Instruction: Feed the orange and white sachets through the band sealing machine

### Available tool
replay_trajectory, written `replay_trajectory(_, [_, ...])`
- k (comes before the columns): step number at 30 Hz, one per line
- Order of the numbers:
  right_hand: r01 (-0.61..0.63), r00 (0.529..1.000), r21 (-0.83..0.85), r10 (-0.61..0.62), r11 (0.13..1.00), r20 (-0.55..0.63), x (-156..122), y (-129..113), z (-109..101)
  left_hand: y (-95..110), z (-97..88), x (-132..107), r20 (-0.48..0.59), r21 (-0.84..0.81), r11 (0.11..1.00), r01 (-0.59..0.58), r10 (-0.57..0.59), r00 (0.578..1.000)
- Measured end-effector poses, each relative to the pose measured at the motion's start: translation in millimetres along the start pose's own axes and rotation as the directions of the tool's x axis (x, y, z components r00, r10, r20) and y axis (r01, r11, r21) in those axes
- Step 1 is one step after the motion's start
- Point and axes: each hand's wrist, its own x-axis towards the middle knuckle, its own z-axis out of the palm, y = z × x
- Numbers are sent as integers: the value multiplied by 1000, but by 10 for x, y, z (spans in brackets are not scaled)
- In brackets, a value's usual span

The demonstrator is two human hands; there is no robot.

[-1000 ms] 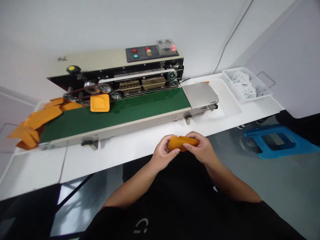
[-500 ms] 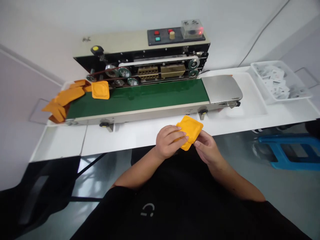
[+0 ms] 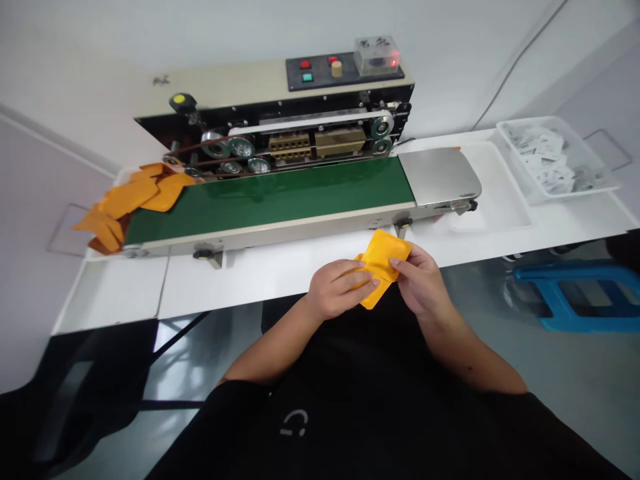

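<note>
Both hands hold one orange pouch (image 3: 384,257) just in front of the white table's edge. My left hand (image 3: 336,288) pinches its lower left part, fingers curled over it. My right hand (image 3: 423,280) grips its right edge with thumb and fingers. Behind them stands a band sealing machine (image 3: 280,120) with a green conveyor belt (image 3: 280,198). A heap of orange pouches (image 3: 130,200) lies at the belt's left end, some spilling off the table.
A metal feed plate (image 3: 440,175) ends the belt on the right. A clear tray of small white packets (image 3: 550,160) sits at the far right of the white table (image 3: 250,273). A blue plastic stool (image 3: 575,297) stands on the floor at right.
The pouch on the belt has travelled left and joined the heap. The pouch in my hands went from folded to spread flat, tilted up. The view shifted slightly.
</note>
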Motion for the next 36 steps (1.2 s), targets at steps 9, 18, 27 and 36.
replay_trajectory(9, [9, 961, -364, 92, 932, 262, 131, -279, -271, 77, -15, 10, 224, -35, 998, -49, 55, 973])
replay_trajectory(18, [-20, 945, -280, 110, 960, 308, 239, -486, -470, 9, -55, -219, 51, -95, 994, 57, -53, 997])
replay_trajectory(27, [131, 991, -235, -133, 963, 5, 987, -916, -480, 3, -79, -302, -68, -58, 997, 57, -61, 996])
replay_trajectory(36, [-2, 986, -227, -36, 974, -160, 2037, -1325, -127, -17, -87, -329, -58, -44, 995, 92, -94, 994])
